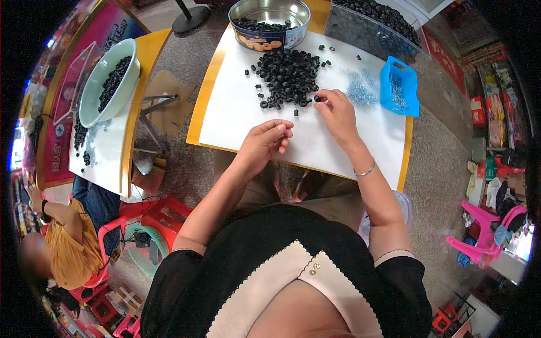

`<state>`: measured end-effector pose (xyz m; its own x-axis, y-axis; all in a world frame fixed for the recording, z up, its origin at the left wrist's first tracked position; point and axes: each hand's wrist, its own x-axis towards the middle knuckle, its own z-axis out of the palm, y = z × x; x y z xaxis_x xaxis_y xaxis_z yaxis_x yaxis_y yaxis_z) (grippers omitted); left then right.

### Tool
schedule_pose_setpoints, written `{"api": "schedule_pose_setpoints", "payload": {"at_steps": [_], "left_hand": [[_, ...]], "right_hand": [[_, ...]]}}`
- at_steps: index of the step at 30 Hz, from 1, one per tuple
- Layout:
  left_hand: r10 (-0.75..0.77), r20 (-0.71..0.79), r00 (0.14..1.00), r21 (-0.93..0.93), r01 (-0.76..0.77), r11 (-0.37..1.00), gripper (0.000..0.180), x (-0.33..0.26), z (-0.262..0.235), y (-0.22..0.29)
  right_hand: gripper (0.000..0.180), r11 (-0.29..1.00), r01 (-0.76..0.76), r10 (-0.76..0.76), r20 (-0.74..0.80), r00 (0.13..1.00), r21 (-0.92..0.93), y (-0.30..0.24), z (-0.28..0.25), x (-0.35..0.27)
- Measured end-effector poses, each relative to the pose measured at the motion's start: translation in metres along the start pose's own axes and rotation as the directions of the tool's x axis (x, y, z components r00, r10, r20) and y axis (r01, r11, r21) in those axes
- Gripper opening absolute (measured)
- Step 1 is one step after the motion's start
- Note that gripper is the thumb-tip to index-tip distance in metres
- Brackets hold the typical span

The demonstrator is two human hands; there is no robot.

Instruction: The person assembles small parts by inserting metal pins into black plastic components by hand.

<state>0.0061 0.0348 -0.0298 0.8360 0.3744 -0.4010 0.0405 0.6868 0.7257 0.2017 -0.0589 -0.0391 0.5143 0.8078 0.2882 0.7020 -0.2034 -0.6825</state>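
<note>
My right hand (338, 117) is at the near edge of a heap of small black ring-like parts (287, 73). Thumb and forefinger pinch one small black part (317, 99). My left hand (265, 143) hovers by the table's front edge with its fingers curled and the thumb pressed to them; whatever may be in it is hidden. A lone black part (296, 112) lies on the white table top (231, 107) between the hands. Small clear-blue pieces (362, 90) are scattered right of the heap, beside a blue plastic basket (411, 93) holding more of them.
Behind the heap stands a round metal tin (296, 38) with black parts inside. A clear bin (355, 34) full of them is at the far right. To the left, another table (107, 160) carries a pale green basin (90, 112). A seated person (79, 242) is beside it.
</note>
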Motion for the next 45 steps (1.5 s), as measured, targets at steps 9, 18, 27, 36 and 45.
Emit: {"api": "schedule_pose_setpoints", "payload": {"at_steps": [9, 18, 27, 36, 45], "left_hand": [[0.204, 0.016, 0.979, -0.002, -0.204, 0.979, 0.026, 0.020, 0.034, -0.001], [0.060, 0.106, 0.993, -0.235, -0.033, 0.971, 0.026, 0.014, 0.033, -0.004], [0.086, -0.109, 0.990, -0.217, -0.108, 0.970, 0.022, -0.002, 0.009, 0.003], [0.103, -0.153, 0.983, -0.206, -0.134, 0.969, 0.021, -0.004, -0.012, -0.003], [0.097, -0.113, 0.989, -0.207, -0.119, 0.971, 0.023, -0.003, -0.009, -0.002]], "right_hand": [[0.025, 0.871, -0.129, 0.145, 0.004, 0.989, 0.474, -0.053, -0.018, -0.040], [0.022, 0.917, -0.049, 0.101, -0.112, 0.989, 0.397, -0.072, -0.021, -0.056], [0.011, 0.955, -0.085, 0.149, -0.212, 0.966, 0.284, -0.048, -0.021, -0.057], [0.010, 0.990, 0.105, -0.122, -0.181, 0.976, -0.099, -0.046, 0.028, -0.029], [0.012, 0.987, -0.061, 0.078, -0.116, 0.990, 0.149, -0.036, 0.031, -0.030]]}}
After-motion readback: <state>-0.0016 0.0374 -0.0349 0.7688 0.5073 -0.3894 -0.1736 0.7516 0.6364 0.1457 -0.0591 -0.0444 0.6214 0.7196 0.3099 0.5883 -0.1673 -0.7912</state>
